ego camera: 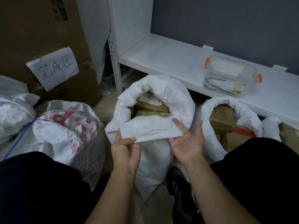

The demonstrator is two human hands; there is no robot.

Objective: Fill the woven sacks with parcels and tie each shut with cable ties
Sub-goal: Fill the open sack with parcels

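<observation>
Just beyond the pinching left hand (pixel 125 151) sit brown parcels (pixel 151 109) in the sack (pixel 153 128); right hand (pixel 187 143) spread, seemingly touching its rim.

We cannot see most of the parcels (pixel 151 106) in the middle sack (pixel 155 97); its rolled rim covers all but a few brown tops. The label on one is too blurred for us to read. Our right hand's fingertips (pixel 199 125) are smeared by motion. The second sack (pixel 229 104) hides its lower cartons, and our dark trouser leg (pixel 262 175) covers its front. The contents of the clear container (pixel 233 76) on the shelf (pixel 161 59) are too faint to name. The tied sack (pixel 14 110) at left runs off the frame.
</observation>
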